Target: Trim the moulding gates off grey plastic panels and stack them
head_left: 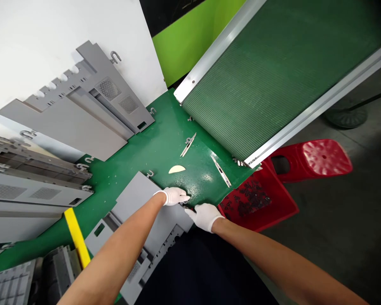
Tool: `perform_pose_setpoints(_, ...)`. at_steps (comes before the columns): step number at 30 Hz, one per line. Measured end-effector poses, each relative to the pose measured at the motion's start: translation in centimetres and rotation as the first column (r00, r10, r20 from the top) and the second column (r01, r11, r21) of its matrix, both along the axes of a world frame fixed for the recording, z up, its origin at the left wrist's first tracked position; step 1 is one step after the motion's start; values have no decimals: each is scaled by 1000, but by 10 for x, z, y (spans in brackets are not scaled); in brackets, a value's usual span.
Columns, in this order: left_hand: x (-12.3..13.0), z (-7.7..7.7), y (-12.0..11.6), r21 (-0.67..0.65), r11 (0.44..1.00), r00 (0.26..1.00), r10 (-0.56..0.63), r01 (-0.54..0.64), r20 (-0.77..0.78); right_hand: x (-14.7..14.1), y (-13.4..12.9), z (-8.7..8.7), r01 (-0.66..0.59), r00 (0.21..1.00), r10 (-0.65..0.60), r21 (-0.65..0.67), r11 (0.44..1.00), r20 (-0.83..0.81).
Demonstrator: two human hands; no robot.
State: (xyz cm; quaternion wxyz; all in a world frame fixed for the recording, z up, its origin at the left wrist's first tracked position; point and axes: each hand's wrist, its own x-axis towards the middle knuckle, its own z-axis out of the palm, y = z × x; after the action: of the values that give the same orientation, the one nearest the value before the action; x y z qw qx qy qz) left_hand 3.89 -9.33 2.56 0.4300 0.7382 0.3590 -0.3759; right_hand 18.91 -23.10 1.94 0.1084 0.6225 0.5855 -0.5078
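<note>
A grey plastic panel (139,195) lies at the table's front edge, partly under my left forearm. My white-gloved left hand (176,196) is at its right corner, fingers pinched round a small grey hook-shaped tab (186,201) that is mostly covered. Close beside it, my gloved right hand (206,217) is closed on a small red-handled tool (190,208). The hand hides most of that tool, so its exact kind does not show. Another hook-shaped tab (150,173) sticks out from the panel's far edge.
More grey panels with hooked tabs (92,101) lean at the left. Two slim knives (220,170) (188,145) and a cream half-disc (177,169) lie on the green table. A conveyor (241,93) ends at the right, above a red bin (285,207) of dark scraps, near a red stool (327,156).
</note>
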Motion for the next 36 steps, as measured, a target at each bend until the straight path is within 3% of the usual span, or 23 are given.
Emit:
perform_pose_setpoints(8,4,11,-2,21,1000,1000,19,-18,-18,2,-2,2,24,1000,-25,80,996,17)
perform_pose_setpoints(16,1,4,-3,31,999,1000,14,-14,-1,6,-2,-4,-12,1000,12,43,999,6)
perform_pose_setpoints(22,-2,-4,-3,19,1000,1000,23,-24,19,6,-2,-9,-102,995,100,149,984,23)
perform_pose_setpoints(36,-6,-11,-1,-44,997,989,66,-61,135,-1,-5,4,17,999,-23,105,994,48)
